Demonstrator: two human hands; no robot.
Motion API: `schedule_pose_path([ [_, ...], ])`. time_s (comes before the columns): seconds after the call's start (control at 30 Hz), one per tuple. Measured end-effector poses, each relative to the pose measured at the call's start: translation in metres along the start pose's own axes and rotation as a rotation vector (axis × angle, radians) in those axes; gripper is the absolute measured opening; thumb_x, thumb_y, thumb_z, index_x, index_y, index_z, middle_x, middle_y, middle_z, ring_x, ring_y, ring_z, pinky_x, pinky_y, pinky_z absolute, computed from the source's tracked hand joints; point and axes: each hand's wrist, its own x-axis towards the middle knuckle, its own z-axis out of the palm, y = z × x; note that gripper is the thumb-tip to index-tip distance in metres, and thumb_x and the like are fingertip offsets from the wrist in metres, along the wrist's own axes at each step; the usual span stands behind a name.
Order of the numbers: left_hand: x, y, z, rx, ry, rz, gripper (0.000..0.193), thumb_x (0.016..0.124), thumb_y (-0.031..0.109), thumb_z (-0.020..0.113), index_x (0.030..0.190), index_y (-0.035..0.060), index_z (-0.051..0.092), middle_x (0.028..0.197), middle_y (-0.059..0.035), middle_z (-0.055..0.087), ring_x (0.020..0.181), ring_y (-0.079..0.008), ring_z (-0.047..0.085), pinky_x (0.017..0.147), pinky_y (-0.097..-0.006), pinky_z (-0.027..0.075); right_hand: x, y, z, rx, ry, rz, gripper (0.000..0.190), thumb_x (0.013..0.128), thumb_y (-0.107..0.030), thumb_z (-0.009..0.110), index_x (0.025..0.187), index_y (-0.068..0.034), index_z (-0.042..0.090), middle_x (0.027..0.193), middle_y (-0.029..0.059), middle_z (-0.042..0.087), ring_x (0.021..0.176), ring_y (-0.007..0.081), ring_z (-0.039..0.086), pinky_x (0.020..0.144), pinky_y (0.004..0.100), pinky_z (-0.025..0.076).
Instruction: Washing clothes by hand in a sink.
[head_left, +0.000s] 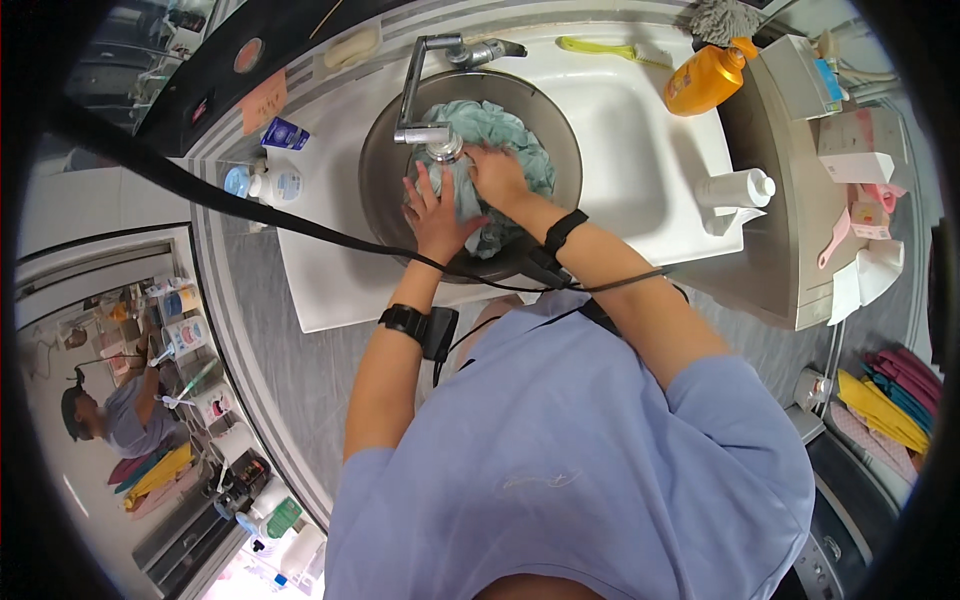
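A round metal basin (375, 161) stands in the white sink, with pale green wet-looking cloth (529, 146) bunched inside it. Over the left part of the cloth, my left hand (439, 225) is spread with its fingers apart. My right hand (499, 178) is bent down onto the middle of the cloth; its fingertips are partly hidden, so a grip cannot be made out. The chrome faucet (412, 86) reaches over the basin, and its round outlet (445, 148) is close above the cloth, beside the fingers of both hands.
A green-handled brush (600, 47) and an orange pump bottle (703, 79) are at the sink's back right. A white bottle (735, 187) lies on the right rim. Bottles (277, 184) and a blue tube (285, 133) are at left. A black cable (300, 221) crosses before my wrists.
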Motion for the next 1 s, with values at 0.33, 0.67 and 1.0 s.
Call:
schedule_pose_path([
  [0.33, 0.062, -0.041, 0.043, 0.377, -0.294, -0.185, 0.088, 0.07, 0.035, 0.074, 0.143, 0.0104, 0.032, 0.152, -0.0161, 0.002, 0.137, -0.0507, -0.009, 0.098, -0.0768, 0.012, -0.042, -0.001, 0.018, -0.078, 0.034, -0.053, 0.071, 0.092, -0.05, 0.043, 0.146, -0.011, 0.02, 0.153, 0.0178, 0.01, 0.14, 0.0382, 0.015, 0.103, 0.0671, 0.019],
  [0.67, 0.08, -0.066, 0.064, 0.221, -0.357, -0.207, 0.1, 0.069, 0.042, 0.075, 0.148, 0.0247, 0.017, 0.15, -0.0144, 0.005, 0.134, -0.0488, 0.01, 0.1, -0.0733, 0.015, -0.011, 0.019, 0.021, -0.007, -0.13, -0.068, 0.098, 0.08, -0.071, 0.045, 0.148, -0.008, 0.013, 0.154, 0.0165, 0.004, 0.141, 0.0399, 0.009, 0.103, 0.0672, 0.019],
  [1.0, 0.089, -0.065, 0.065, 0.171, -0.493, -0.19, 0.099, 0.065, 0.042, 0.078, 0.146, 0.0238, 0.024, 0.151, -0.0156, -0.001, 0.136, -0.0473, 0.003, 0.098, -0.0728, 0.019, -0.013, 0.022, 0.019, -0.093, -0.304, -0.02, 0.112, 0.072, -0.076, 0.052, 0.149, -0.019, -0.006, 0.155, 0.0135, -0.01, 0.142, 0.0357, -0.004, 0.106, 0.0662, 0.008],
])
